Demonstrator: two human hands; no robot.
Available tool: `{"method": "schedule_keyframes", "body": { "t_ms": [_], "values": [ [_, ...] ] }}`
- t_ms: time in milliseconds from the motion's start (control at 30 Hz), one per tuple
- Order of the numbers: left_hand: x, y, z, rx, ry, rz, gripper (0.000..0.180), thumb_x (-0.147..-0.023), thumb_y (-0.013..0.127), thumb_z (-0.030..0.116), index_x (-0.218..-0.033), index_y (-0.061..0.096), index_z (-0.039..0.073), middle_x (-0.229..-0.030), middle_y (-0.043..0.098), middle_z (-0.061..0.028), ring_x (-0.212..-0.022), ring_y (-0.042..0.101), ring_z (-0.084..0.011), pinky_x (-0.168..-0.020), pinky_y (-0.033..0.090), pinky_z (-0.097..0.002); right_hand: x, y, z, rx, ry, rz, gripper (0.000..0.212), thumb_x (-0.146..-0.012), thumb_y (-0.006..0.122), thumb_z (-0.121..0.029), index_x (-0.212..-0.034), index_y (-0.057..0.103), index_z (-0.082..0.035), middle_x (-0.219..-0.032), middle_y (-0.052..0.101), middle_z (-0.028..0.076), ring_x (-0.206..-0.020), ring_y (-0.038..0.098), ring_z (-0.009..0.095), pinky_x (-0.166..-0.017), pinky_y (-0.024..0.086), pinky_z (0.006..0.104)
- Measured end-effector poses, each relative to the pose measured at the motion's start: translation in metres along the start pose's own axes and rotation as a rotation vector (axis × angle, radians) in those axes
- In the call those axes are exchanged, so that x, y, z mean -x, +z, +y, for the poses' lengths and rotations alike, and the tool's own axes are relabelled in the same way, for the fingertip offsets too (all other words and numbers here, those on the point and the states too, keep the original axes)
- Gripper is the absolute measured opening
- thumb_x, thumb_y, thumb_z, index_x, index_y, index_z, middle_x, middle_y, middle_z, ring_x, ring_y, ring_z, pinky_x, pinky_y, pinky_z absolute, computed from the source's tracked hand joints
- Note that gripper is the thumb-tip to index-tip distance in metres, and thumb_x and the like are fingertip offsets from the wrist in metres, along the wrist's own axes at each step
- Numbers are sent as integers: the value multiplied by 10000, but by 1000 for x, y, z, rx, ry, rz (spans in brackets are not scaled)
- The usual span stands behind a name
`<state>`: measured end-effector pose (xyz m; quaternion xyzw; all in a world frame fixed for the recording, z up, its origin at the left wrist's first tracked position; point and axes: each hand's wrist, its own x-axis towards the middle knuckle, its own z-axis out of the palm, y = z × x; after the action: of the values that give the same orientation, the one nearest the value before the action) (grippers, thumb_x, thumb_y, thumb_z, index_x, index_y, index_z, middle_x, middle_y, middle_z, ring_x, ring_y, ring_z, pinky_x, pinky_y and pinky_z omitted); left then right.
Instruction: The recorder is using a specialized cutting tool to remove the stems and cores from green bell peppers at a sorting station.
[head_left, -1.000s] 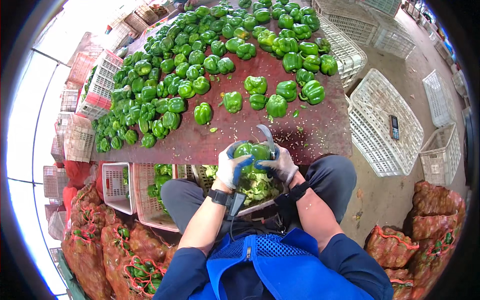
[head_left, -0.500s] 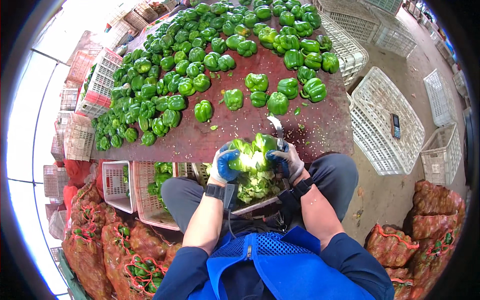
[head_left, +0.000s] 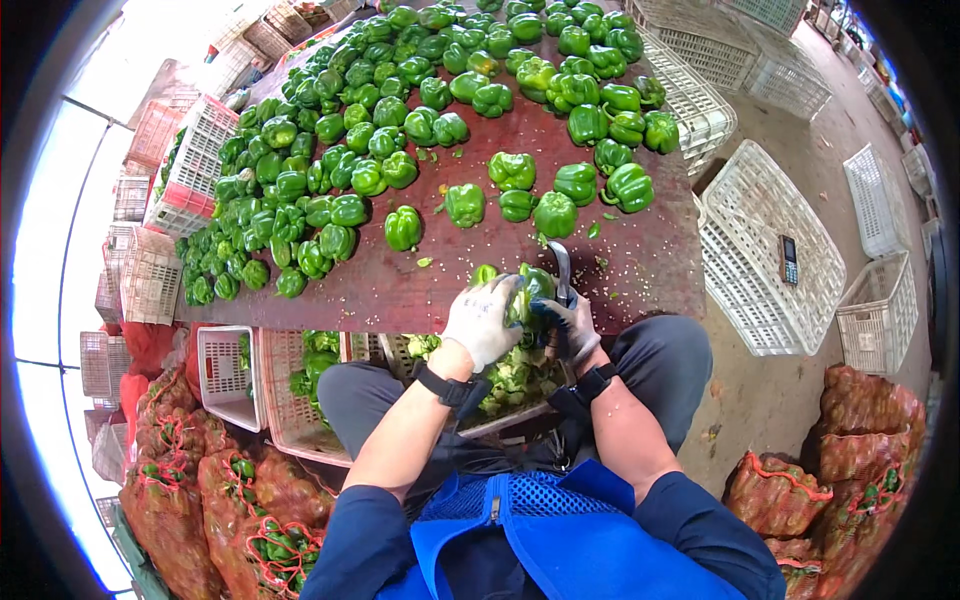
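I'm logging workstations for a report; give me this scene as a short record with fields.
Left hand: gloved left hand over a green bell pepper, grip partly hidden
Right hand: gloved right hand holding a curved knife, beside that pepper
Surface: dark red table, scattered with loose green peppers
Below table edge: crate with pale green pieces
Right side: keypad phone on white crate
Lower corners: red mesh sacks

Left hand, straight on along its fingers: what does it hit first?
Likely the green pepper between the hands; the left hand looks to be at or against it, exact contact unclear. Just past that: the knife in the right hand.
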<state>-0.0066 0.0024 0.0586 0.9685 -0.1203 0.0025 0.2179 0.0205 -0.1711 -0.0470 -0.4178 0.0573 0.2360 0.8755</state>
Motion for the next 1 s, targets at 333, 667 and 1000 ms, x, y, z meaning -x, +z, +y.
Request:
{"method": "schedule_keyframes", "body": {
  "t_ms": [333, 667, 1000],
  "values": [
    [-5, 15, -5, 253, -196, -51, 815, -680, 804, 129, -1403, 436, 54, -1224, 629, -209, -1140, 615, -373, -968, 501, -414, -4, -3, 4, -29, -14, 22, 448, -852, 758, -107, -1257, 613, 19, -1095, 697, 57, -931, 665, 139, -846, 550, 289],
    [-3, 12, -18, 344, -207, -82, 677, -663, 830, 153, -1275, 551, 73, -1101, 678, -165, -1012, 663, -348, -885, 532, -408, -2, 4, -1, 2, -35, 24, 489, -844, 774, -150, -1271, 609, 22, -1109, 692, 59, -934, 662, 142, -853, 547, 287],
    [4, 12, -8, 379, -171, -47, 593, -704, 815, 175, -1236, 566, 91, -1138, 665, -158, -1041, 647, -352, -908, 519, -411, -10, -3, 9, -124, -33, -42, 482, -875, 751, -157, -1291, 594, 29, -1164, 676, 64, -1002, 650, 148, -903, 535, 301]
  ]
}}
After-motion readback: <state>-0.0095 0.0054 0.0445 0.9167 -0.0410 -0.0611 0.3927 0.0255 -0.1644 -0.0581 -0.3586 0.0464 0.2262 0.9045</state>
